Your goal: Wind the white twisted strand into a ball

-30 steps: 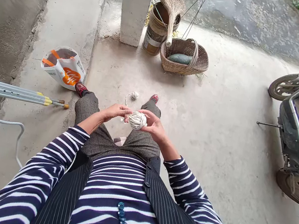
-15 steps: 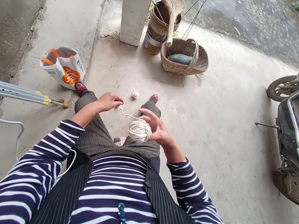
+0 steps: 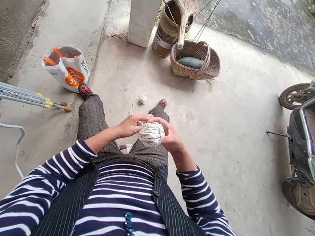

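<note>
L hand (image 3: 129, 125) moves back in to white cord ball (image 3: 151, 134), which R hand (image 3: 173, 139) cups above R thigh (image 3: 152, 153); L pinch on strand (image 3: 132, 105): can't tell. Prob. mid-winding; next wrap needs slack from smaller ball (image 3: 142, 100) on floor (image 3: 227, 124).

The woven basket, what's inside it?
A green, melon-like thing lies in the woven basket, its right end by the arched handle. It covers the part of the basket's floor beneath it, so I can't see what's there.

I hold a plump off-white ball of cord (image 3: 151, 134), wound in overlapping turns; a smaller ball (image 3: 142, 100) lies on the floor (image 3: 233, 125), its strand (image 3: 133, 104) trailing toward me.
</note>
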### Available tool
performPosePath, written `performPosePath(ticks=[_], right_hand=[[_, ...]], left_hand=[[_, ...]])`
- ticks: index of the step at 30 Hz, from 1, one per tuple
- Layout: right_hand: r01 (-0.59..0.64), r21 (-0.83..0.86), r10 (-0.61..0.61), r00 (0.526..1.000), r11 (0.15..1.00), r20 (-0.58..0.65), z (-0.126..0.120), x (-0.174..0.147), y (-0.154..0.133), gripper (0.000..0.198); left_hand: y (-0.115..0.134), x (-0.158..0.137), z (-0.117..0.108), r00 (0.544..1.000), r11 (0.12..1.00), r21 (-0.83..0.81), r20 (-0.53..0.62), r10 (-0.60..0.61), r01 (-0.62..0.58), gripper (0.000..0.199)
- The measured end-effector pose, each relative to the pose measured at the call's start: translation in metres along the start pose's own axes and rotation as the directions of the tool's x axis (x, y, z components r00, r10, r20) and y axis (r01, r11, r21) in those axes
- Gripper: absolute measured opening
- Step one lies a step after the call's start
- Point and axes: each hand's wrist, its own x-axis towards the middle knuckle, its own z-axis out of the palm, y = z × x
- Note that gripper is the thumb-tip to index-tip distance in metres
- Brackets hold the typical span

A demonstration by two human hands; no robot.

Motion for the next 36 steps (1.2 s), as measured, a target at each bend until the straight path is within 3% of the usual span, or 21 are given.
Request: performPosePath(ticks=[4,13,20,28,32,34,36], right_hand=[[0.009,0.031,-0.009,1.000,0.999,-0.006,-0.001,-0.003,-0.004,0.072],[0.018,0.040,-0.018,1.000,0.999,-0.016,0.005,-0.009,0.008,0.091],[0.095,0.027,-0.092,0.992,0.995,-0.083,0.022,-0.006,-0.001,0.069],[0.085,0.018,-0.084,0.996,0.996,-0.027,0.019,-0.008,0.004,0.062],[0.082,-0.034,-0.081,0.996,0.996,0.026,0.022,-0.008,-0.001,0.055],[0.069,-0.087,-0.067,0.997,0.994,0.027,0.024,-0.007,-0.005,0.053],[0.054,-0.137,-0.056,0.998,0.989,-0.004,0.024,-0.005,-0.008,0.052]], left_hand=[[-0.004,0.003,-0.007,0.998,0.994,0.109,-0.058,-0.005,0.012,0.028],[-0.016,0.000,-0.055,0.967,0.899,0.431,-0.253,0.035,0.080,0.023],[-0.014,-0.007,-0.069,0.901,0.748,0.614,-0.432,0.049,0.254,0.020],[0.027,0.003,-0.096,0.922,0.529,0.789,-0.386,0.029,0.313,0.019],[0.018,0.019,-0.094,0.965,0.493,0.833,-0.257,-0.057,0.251,0.017],[0.008,0.022,-0.080,0.978,0.518,0.830,-0.193,-0.084,0.208,0.017],[0.000,0.018,-0.060,0.990,0.633,0.763,-0.136,-0.041,0.131,0.022]])
